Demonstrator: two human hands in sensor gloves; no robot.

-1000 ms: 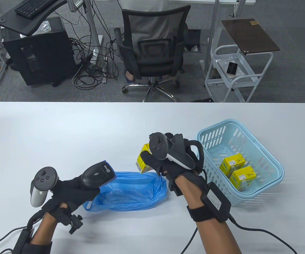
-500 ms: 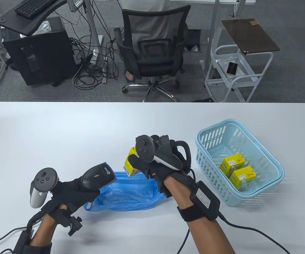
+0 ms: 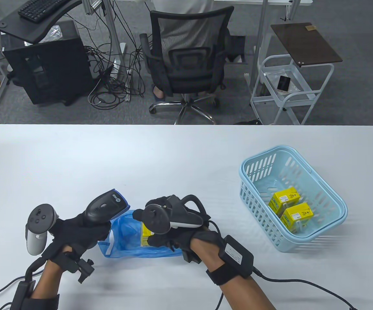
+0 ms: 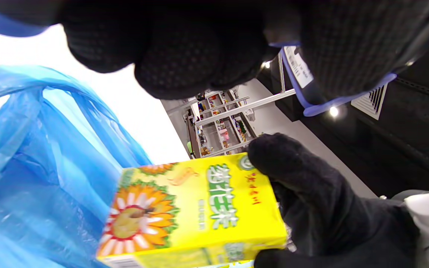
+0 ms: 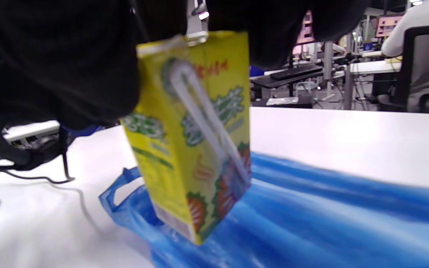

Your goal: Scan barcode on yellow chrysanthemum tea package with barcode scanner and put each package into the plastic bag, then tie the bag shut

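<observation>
My right hand (image 3: pixel 160 237) grips a yellow chrysanthemum tea package (image 3: pixel 145 236) and holds it low over the blue plastic bag (image 3: pixel 126 237). The carton (image 5: pixel 196 145) hangs from my fingers with its straw side showing, its lower corner just above the bag (image 5: pixel 311 219). My left hand (image 3: pixel 76 231) holds the dark barcode scanner (image 3: pixel 104 206) at the bag's left end. In the left wrist view the package (image 4: pixel 196 212) sits between the bag (image 4: pixel 32 167) and the right hand (image 4: pixel 311 208). Two more yellow packages (image 3: pixel 285 198) (image 3: pixel 298 216) lie in the basket.
A light blue plastic basket (image 3: pixel 257 180) stands at the right of the white table (image 3: pixel 109 155). Glove cables trail off the near edge. An office chair (image 3: pixel 186 61) and a white cart (image 3: pixel 286 90) stand beyond the far edge.
My right hand has carried the tea package down and left, from above the bag's far rim to low over the bag. The left hand with the scanner has shifted slightly left, and the bag has bunched.
</observation>
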